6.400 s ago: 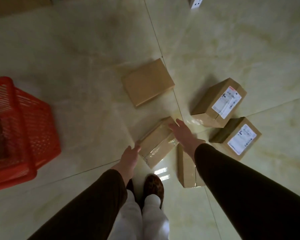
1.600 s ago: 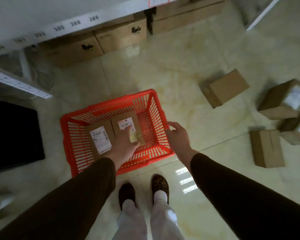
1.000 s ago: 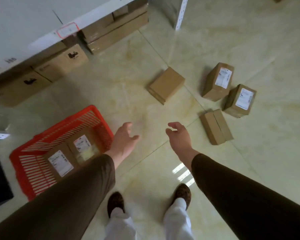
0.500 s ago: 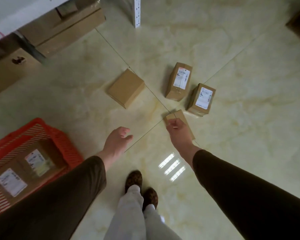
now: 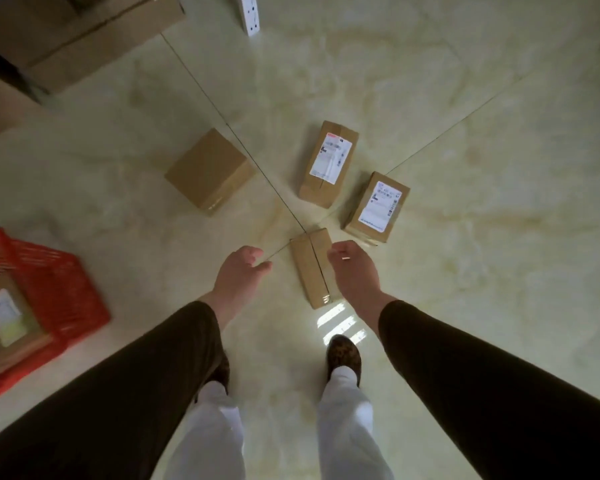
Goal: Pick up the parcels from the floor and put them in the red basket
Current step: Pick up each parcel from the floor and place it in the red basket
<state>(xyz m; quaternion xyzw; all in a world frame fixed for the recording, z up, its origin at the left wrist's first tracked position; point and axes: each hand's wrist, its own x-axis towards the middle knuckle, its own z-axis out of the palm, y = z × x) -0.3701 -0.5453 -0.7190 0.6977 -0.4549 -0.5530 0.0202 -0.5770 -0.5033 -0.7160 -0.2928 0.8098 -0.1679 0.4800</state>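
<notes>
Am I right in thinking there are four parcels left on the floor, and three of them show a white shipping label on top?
Not quite: the head view does show four parcels on the floor, but only two show a white label, the far labelled parcel and the near labelled parcel. The square parcel and narrow parcel show plain cardboard.

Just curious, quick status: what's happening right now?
Left hand and right hand open, empty. Four parcels on floor; nearest parcel between hands. Red basket left. Nothing blocking.
</notes>
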